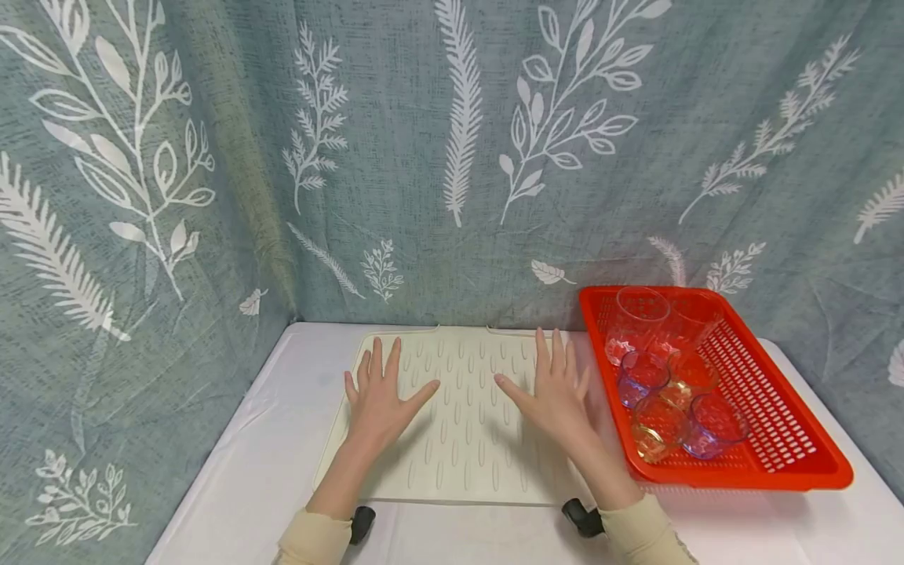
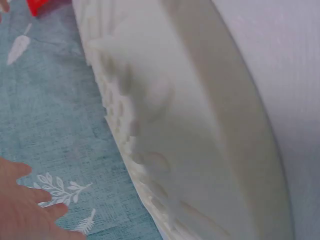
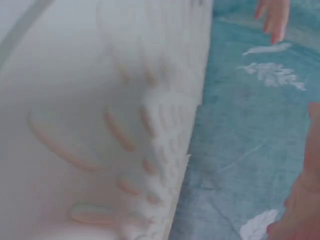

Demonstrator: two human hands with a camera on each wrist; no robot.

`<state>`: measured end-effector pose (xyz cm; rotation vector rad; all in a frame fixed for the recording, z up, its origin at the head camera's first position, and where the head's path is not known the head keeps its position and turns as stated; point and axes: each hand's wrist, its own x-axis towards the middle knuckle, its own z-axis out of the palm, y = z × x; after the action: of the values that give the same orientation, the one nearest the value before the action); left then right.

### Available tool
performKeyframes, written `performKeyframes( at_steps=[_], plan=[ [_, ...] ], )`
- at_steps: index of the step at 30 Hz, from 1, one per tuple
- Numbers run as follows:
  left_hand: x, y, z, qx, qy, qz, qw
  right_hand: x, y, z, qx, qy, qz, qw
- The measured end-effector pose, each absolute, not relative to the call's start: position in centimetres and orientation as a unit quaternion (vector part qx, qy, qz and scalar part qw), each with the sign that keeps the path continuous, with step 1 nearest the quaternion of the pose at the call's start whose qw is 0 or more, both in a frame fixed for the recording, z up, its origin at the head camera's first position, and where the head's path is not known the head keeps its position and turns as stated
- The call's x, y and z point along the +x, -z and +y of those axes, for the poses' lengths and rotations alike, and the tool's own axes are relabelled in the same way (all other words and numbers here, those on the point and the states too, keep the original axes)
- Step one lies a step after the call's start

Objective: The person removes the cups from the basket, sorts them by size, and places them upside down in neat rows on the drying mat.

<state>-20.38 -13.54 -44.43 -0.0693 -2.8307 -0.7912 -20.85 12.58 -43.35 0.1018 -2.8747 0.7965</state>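
Observation:
Both hands hover over a cream drying mat (image 1: pixel 459 439) with raised oval ridges, fingers spread and holding nothing. My left hand (image 1: pixel 381 404) is above the mat's left part, thumb pointing inward. Over the right part, my right hand (image 1: pixel 554 396) mirrors it, its thumb toward the middle. The left wrist view shows the left fingers (image 2: pixel 30 205) at the lower left, beside the mat's ridged surface (image 2: pixel 185 125). In the right wrist view, part of the right hand (image 3: pixel 302 205) shows at the right edge, and the left hand (image 3: pixel 275 20) appears at the top.
To the right, a red plastic basket (image 1: pixel 784 392) holds several glasses: tall clear ones (image 1: pixel 641 314) at the back, short tinted tumblers (image 1: pixel 713 428) in front. A white cloth (image 1: pixel 247 439) covers the table. Grey-green curtains (image 1: pixel 395 157) with white leaf prints hang behind and at the sides.

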Motion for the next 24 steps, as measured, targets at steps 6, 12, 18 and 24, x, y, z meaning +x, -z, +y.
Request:
performKeyframes(
  at_steps=[6, 12, 18, 24],
  plan=[
    [-19.7, 43.8, -13.3, -0.024, 0.364, -0.925, 0.106, -19.5, 41.6, 13.2, 0.058, -0.351, -0.930, 0.095],
    [-18.8, 43.7, -13.4, -0.037, 0.490, -0.865, 0.098, -18.3, 40.1, 15.1, 0.077, -0.405, -0.906, 0.096],
    [-17.9, 44.0, -13.6, -0.025, 0.605, -0.794, 0.053, -17.2, 39.1, 18.3, 0.065, -0.442, -0.890, 0.090],
    [-17.3, 44.0, -13.5, -0.015, 0.663, -0.748, 0.025, -16.3, 38.4, 21.7, 0.054, -0.476, -0.871, 0.110]
  ],
)
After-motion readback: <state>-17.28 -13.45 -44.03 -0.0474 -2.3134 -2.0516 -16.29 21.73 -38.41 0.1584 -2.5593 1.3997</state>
